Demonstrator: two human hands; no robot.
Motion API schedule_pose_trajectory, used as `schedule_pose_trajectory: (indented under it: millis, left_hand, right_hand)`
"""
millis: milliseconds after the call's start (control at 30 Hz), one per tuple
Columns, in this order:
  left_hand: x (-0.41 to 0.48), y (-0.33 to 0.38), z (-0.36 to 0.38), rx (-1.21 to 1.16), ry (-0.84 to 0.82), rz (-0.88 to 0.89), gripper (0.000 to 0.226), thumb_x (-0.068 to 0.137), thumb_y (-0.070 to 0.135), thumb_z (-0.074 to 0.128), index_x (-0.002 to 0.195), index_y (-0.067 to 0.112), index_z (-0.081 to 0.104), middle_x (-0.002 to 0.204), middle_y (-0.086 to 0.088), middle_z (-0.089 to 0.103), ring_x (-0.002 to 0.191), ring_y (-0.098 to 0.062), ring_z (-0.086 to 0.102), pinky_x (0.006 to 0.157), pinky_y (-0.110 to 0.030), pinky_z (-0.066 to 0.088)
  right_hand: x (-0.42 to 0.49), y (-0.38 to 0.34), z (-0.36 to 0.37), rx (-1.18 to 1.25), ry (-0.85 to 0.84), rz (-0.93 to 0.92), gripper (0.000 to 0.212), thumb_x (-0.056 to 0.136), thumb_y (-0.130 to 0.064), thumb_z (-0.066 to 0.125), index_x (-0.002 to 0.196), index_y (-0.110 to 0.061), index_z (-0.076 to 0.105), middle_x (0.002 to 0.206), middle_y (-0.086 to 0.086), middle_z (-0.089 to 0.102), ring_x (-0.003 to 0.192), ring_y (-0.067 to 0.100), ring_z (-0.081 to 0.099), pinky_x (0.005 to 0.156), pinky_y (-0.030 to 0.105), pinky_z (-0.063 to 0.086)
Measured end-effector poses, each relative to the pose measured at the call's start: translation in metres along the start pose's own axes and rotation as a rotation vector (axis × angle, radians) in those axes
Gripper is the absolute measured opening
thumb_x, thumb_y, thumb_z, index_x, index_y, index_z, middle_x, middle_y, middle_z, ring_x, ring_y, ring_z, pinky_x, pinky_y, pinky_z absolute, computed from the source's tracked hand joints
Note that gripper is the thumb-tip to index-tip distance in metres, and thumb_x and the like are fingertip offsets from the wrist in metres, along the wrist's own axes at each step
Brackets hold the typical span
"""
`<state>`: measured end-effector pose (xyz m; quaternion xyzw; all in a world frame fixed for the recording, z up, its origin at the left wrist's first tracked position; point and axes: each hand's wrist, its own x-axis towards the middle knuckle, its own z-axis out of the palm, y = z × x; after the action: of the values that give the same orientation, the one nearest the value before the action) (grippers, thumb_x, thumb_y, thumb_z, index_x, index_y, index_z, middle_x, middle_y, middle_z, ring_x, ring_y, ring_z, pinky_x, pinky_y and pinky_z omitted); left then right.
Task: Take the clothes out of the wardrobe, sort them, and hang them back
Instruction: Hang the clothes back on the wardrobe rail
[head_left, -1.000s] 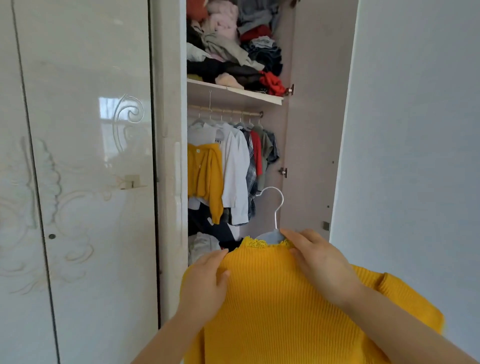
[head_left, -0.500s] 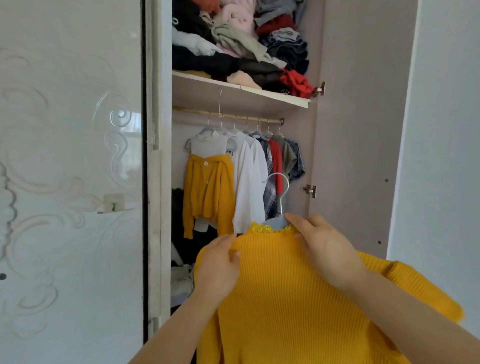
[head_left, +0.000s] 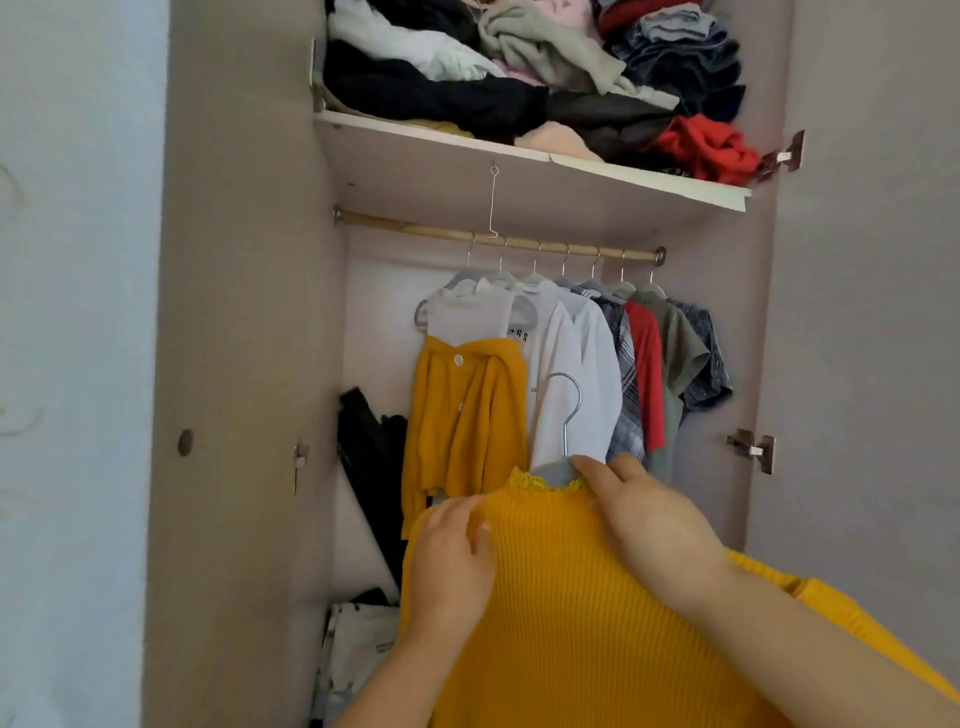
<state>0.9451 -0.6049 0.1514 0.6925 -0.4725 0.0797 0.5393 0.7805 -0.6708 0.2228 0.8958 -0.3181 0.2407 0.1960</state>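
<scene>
A yellow ribbed sweater with a lace collar hangs on a pale hanger whose metal hook stands up in front of the open wardrobe. My left hand grips the sweater's left shoulder. My right hand holds the right shoulder, fingertips at the hanger's neck. Behind, the wooden rail carries several hung garments: a white top with a yellow cardigan, a white shirt, plaid, red, olive and patterned shirts.
The shelf above the rail holds a messy heap of clothes. A wire hook dangles under the shelf. Dark clothing and a white bag lie at the lower left. The wardrobe side panel and open door flank the opening.
The view has come much closer to the wardrobe and the sweater on its hanger has risen toward the rail. Both hands keep their hold on the shoulders.
</scene>
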Motion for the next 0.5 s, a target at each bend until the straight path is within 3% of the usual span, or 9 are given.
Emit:
schedule_pose_trajectory:
  millis: [200, 400, 500]
  left_hand:
    - [0.093, -0.026, 0.037, 0.107, 0.107, -0.060, 0.039, 0.096, 0.025, 0.046, 0.134, 0.020, 0.045, 0.137, 0.001, 0.046, 0.124, -0.014, 0.042, 0.105, -0.031, 0.036]
    - [0.181, -0.041, 0.044, 0.288, 0.199, -0.033, 0.042, 0.095, 0.026, 0.047, 0.136, 0.021, 0.043, 0.137, 0.001, 0.047, 0.127, -0.018, 0.041, 0.106, -0.035, 0.035]
    - [0.225, -0.052, 0.041, 0.363, 0.213, -0.016, 0.044, 0.094, 0.028, 0.048, 0.138, 0.021, 0.041, 0.137, 0.001, 0.047, 0.127, -0.017, 0.042, 0.106, -0.035, 0.035]
  right_hand:
    - [0.099, 0.037, 0.053, 0.036, 0.004, -0.069, 0.059, 0.095, -0.007, 0.037, 0.146, -0.024, 0.013, 0.124, 0.004, 0.038, 0.099, 0.024, 0.056, 0.063, 0.029, 0.036]
    - [0.197, 0.054, 0.086, 0.090, 0.055, -0.133, 0.060, 0.094, -0.006, 0.040, 0.146, -0.022, 0.013, 0.129, 0.006, 0.036, 0.102, 0.026, 0.056, 0.067, 0.029, 0.037]
    - [0.245, 0.054, 0.100, 0.128, 0.049, -0.151, 0.054, 0.095, -0.009, 0.040, 0.142, -0.022, 0.019, 0.130, 0.007, 0.036, 0.103, 0.028, 0.056, 0.074, 0.034, 0.044]
